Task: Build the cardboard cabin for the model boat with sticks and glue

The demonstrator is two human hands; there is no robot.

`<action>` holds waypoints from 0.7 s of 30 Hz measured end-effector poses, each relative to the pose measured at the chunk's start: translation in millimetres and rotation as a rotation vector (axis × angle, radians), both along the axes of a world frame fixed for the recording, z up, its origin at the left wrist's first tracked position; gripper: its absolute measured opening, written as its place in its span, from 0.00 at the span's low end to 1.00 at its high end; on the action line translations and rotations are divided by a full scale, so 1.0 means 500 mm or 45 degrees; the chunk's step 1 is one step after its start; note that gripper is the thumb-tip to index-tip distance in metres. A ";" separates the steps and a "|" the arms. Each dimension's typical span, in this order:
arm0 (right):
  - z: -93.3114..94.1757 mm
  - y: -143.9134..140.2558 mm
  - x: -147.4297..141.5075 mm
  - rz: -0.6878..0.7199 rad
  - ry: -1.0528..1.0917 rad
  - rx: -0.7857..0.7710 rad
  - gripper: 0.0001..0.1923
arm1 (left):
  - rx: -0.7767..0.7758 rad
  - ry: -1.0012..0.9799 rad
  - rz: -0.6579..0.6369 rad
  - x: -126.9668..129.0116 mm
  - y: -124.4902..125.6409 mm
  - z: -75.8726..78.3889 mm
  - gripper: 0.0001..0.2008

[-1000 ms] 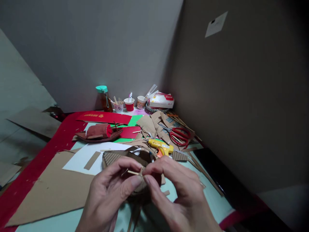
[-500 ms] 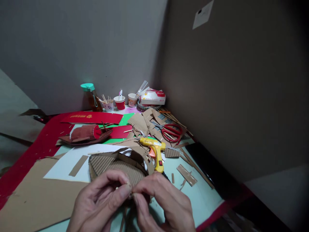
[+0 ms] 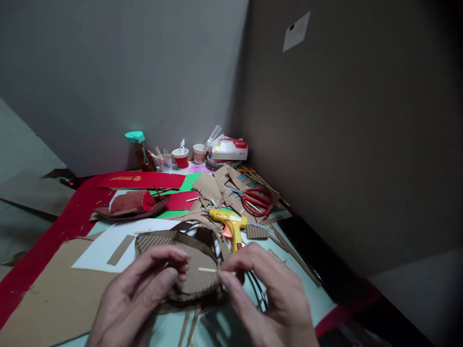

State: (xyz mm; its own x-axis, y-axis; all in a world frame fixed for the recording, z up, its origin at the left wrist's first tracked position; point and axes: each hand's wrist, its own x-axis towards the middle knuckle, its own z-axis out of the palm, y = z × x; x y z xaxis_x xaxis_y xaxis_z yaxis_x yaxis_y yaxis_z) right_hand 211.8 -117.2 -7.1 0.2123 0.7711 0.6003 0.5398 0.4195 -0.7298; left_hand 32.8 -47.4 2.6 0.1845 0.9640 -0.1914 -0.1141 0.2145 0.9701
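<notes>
over ridged cardboard [image 3: 197, 260], right hand [image 3: 265, 284] pinches slim stick [image 3: 207, 270].

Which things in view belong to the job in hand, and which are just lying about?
Belonging, as I judge it:
Thin stick, pinched in the right hand's grip
Corrugated cardboard form, behind the stick
Probably the yellow glue gun, near that form

Apparently lying about:
Teal-lidded bottle
Red paper cup
Reddish-brown model boat
Red-handled scissors

Single head-worn view, looks forward and down across the table [image 3: 321, 301]. Left hand [image 3: 139, 294] and right hand [image 3: 269, 291] sit close, at bottom edge; back wall [image 3: 144, 62] and side wall [image 3: 343, 135] fill the upper part.
</notes>
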 end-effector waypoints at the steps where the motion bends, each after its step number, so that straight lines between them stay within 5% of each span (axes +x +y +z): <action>1: 0.009 -0.005 0.011 -0.035 0.053 -0.015 0.07 | 0.074 0.092 0.051 -0.005 0.006 0.001 0.18; 9: 0.030 -0.026 0.083 -0.440 0.453 -0.002 0.04 | 0.597 0.544 0.181 -0.052 0.062 -0.008 0.11; 12: 0.029 -0.023 0.096 -0.462 0.453 -0.018 0.05 | 0.818 0.766 0.201 -0.060 0.081 0.001 0.12; 16: 0.020 -0.013 0.096 -0.375 0.328 -0.057 0.05 | 1.197 1.127 0.012 -0.046 0.115 0.023 0.17; 21: 0.000 -0.005 0.091 -0.258 0.249 -0.136 0.06 | 1.293 1.416 -0.428 -0.002 0.155 0.026 0.23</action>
State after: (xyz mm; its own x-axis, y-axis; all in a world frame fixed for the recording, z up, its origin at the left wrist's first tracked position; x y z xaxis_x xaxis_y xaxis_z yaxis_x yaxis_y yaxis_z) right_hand 257.4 -120.0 -6.8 0.4716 0.7579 0.4507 0.4497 0.2330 -0.8623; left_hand 32.0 29.9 15.7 0.6262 0.7135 0.3144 0.6580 -0.6999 0.2777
